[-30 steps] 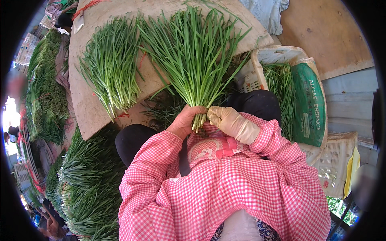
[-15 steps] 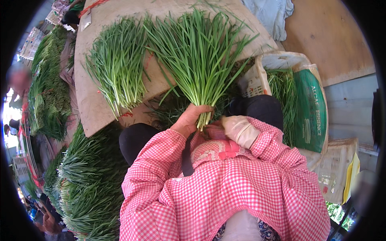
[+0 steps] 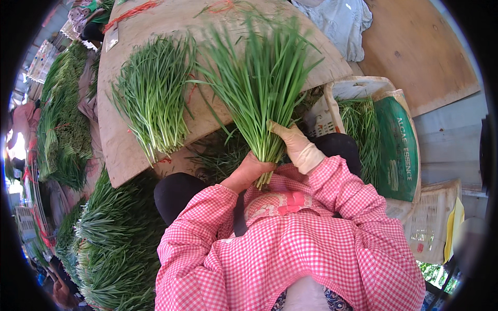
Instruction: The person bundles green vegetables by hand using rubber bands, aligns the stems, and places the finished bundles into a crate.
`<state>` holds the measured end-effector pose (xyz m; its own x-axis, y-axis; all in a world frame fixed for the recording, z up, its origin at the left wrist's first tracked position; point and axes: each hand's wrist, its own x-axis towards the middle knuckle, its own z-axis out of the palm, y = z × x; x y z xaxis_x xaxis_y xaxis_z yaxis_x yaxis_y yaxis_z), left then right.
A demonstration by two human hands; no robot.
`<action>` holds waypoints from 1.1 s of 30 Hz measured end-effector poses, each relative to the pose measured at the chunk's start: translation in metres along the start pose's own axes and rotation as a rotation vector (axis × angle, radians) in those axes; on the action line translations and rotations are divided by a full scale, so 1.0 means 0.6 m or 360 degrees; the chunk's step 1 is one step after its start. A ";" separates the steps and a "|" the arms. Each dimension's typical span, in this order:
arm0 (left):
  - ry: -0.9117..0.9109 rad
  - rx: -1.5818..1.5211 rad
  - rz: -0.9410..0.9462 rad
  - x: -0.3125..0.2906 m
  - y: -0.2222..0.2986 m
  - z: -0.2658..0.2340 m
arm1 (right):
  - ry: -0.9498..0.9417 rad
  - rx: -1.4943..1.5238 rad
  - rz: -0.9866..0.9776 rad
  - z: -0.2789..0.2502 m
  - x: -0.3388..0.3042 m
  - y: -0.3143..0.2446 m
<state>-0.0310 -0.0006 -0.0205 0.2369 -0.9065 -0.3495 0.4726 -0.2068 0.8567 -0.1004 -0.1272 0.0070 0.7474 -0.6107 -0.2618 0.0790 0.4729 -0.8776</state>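
Observation:
A bunch of garlic chives [image 3: 262, 98] stands upright in front of me, its long leaves fanned out at the top and slightly blurred. My bare left hand [image 3: 250, 172] is closed around the pale stems, whose ends stick out below the fist. Higher up, my right hand [image 3: 294, 146], in a thin pale glove, grips the bunch from the right, with its thumb across the front. Its other fingers are hidden behind the leaves. To the left, a flat pile of garlic chives [image 3: 155, 93] lies on the wooden board [image 3: 116, 150], stems toward me.
At my right is a white plastic crate [image 3: 336, 111] holding greens and a green sack [image 3: 397, 145]. Large heaps of chives [image 3: 116, 243] lie at my lower left. Red ties [image 3: 132, 13] and a pale cloth [image 3: 337, 26] lie at the back. A co-worker's hand [image 3: 63, 293] shows at lower left.
My right hand has come up from beside my waist and taken hold of the bunch. The bunch and my left hand have moved slightly down toward me.

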 end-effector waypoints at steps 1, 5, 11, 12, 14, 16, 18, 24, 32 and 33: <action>-0.0026 -0.0074 -0.0087 -0.001 0.001 0.000 | 0.0062 0.0131 0.0099 -0.008 0.002 0.009; -0.0103 -0.0363 -0.0333 -0.006 0.006 0.000 | 0.0180 0.0552 0.0337 -0.033 0.009 0.041; -0.0227 -0.0617 -0.0542 0.001 -0.008 -0.012 | 0.0135 0.0589 0.0415 -0.024 0.001 0.029; -0.0255 -0.0642 -0.0566 0.003 -0.012 -0.014 | 0.0135 0.0557 0.0394 -0.024 0.001 0.030; -0.0219 -0.0575 -0.0531 0.011 -0.029 -0.016 | 0.0131 0.0494 0.0353 -0.025 0.003 0.035; -0.0166 -0.0472 -0.0426 0.012 -0.029 -0.010 | 0.0097 0.0450 0.0286 -0.021 0.002 0.029; -0.0094 -0.0333 -0.0253 0.007 -0.023 -0.003 | 0.0082 0.0434 0.0304 -0.019 -0.002 0.013; -0.0004 0.0095 -0.0141 -0.001 -0.003 -0.004 | 0.0234 0.0304 0.0137 -0.063 0.015 -0.057; -0.0053 0.0049 -0.0096 -0.006 -0.004 -0.009 | 0.0216 -0.0762 -0.0815 -0.062 -0.004 -0.162; -0.0061 0.0050 -0.0110 -0.009 0.004 -0.006 | -0.0020 -0.1022 -0.0885 -0.039 -0.019 -0.169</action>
<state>-0.0281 0.0053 -0.0181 0.1713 -0.9030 -0.3941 0.4600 -0.2804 0.8425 -0.1321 -0.1830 0.0896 0.7181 -0.6386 0.2765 0.0500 -0.3490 -0.9358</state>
